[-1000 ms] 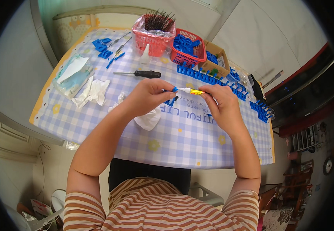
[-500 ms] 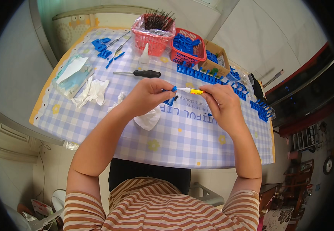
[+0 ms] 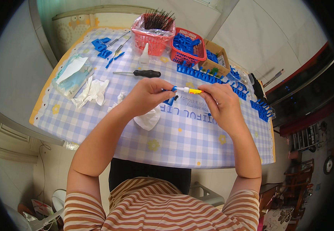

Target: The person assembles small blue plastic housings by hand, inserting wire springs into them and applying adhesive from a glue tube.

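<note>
Over the middle of the table my left hand (image 3: 154,92) pinches a small blue plastic piece (image 3: 174,89), mostly covered by the fingers. My right hand (image 3: 220,98) is closed on a yellow glue tube with a white nozzle (image 3: 192,91), held level. The nozzle's tip points left and meets the blue piece, or comes very close to it. Just below my left fingertips lies another blue plastic part (image 3: 169,101) with something small and dark beside it. A crumpled white tissue (image 3: 147,120) rests under my left wrist.
A black-handled screwdriver (image 3: 147,73) and a white nozzle bottle (image 3: 144,57) lie beyond my hands. Behind stand a red bin of dark spiral rods (image 3: 151,44), a red basket (image 3: 188,57) and a cardboard box (image 3: 222,59). Blue parts (image 3: 205,76) line the right; a tissue pack (image 3: 71,77) is left.
The glue tube has turned slightly in my right fingers and shows more of its printed side. Both hands stay almost where they were.
</note>
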A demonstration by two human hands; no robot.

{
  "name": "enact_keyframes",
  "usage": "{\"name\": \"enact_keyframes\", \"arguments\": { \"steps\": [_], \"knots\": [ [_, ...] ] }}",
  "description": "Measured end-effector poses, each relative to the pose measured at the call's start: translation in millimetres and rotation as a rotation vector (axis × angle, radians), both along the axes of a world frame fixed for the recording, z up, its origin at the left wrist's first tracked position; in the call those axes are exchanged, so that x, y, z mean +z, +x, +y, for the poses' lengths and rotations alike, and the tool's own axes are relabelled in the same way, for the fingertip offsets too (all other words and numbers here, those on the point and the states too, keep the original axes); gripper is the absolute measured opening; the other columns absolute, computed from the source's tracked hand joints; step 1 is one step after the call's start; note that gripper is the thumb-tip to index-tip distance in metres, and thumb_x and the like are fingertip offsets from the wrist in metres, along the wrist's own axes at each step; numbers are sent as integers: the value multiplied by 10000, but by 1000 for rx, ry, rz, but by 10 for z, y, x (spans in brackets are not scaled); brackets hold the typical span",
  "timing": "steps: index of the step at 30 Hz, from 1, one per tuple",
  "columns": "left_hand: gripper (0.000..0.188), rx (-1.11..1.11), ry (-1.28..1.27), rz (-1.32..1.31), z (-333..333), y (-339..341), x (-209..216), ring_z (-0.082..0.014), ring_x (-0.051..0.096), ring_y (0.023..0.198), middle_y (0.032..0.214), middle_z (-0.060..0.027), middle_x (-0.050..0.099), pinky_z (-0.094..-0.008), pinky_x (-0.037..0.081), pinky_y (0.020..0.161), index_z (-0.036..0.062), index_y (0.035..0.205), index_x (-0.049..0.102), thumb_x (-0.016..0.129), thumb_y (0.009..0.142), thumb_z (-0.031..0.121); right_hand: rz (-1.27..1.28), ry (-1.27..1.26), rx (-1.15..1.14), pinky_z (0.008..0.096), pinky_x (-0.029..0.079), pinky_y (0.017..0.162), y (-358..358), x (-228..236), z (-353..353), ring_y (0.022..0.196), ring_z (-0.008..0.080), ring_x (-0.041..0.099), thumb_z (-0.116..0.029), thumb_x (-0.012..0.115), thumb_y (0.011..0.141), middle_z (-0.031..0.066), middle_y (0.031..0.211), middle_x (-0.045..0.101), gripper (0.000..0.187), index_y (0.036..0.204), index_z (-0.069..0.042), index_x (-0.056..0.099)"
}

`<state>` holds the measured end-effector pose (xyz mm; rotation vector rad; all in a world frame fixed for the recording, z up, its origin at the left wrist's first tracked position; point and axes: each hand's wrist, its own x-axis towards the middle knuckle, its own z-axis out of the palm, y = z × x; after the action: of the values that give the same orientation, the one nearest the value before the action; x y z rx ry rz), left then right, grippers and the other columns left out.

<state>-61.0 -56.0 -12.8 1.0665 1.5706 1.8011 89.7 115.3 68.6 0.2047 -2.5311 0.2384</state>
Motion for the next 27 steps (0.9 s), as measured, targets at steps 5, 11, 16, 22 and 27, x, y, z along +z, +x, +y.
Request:
{"name": "enact_keyframes", "arguments": {
  "steps": [5, 11, 16, 22, 27],
  "knots": [
    [151, 15, 20, 0, -23, -7, -1, -72, 601, 787, 861, -52, 675, -218, 489, 684, -53, 981, 651, 657, 858, 34, -62, -201, -37, 322, 456, 742, 19, -39, -10, 772, 238, 618, -69, 632, 839, 94, 829, 664, 143, 973, -37, 670],
    [142, 55, 24, 12, -45, -71, 7, -66, 602, 841, 923, -26, 662, -216, 495, 747, -21, 997, 666, 650, 871, 42, -433, -1059, -53, 273, 467, 695, 119, -507, 22, 791, 162, 605, -104, 651, 836, 67, 841, 657, 195, 1011, -19, 672],
    [127, 119, 68, 1, -26, -80, 3, -59, 599, 765, 839, -16, 661, -216, 494, 675, -42, 954, 661, 662, 843, 20, -469, -723, 32, 262, 453, 731, 139, -850, -176, 827, 149, 569, -93, 659, 835, 56, 883, 611, 143, 954, -19, 685],
    [139, 127, -4, 94, -22, -42, 40, -61, 602, 787, 861, -21, 661, -212, 492, 690, -33, 967, 664, 667, 846, 34, -207, -275, 56, 363, 404, 761, 180, -1050, -291, 835, 254, 532, -96, 665, 795, 75, 868, 568, 145, 932, -66, 701],
    [148, 98, 33, 14, -30, -48, -4, -76, 609, 799, 877, -32, 666, -217, 500, 715, -27, 984, 665, 668, 852, 41, -160, -229, -17, 394, 388, 796, 286, -940, -297, 872, 275, 534, -103, 662, 788, 78, 886, 581, 146, 920, -52, 698]
  ]
}}
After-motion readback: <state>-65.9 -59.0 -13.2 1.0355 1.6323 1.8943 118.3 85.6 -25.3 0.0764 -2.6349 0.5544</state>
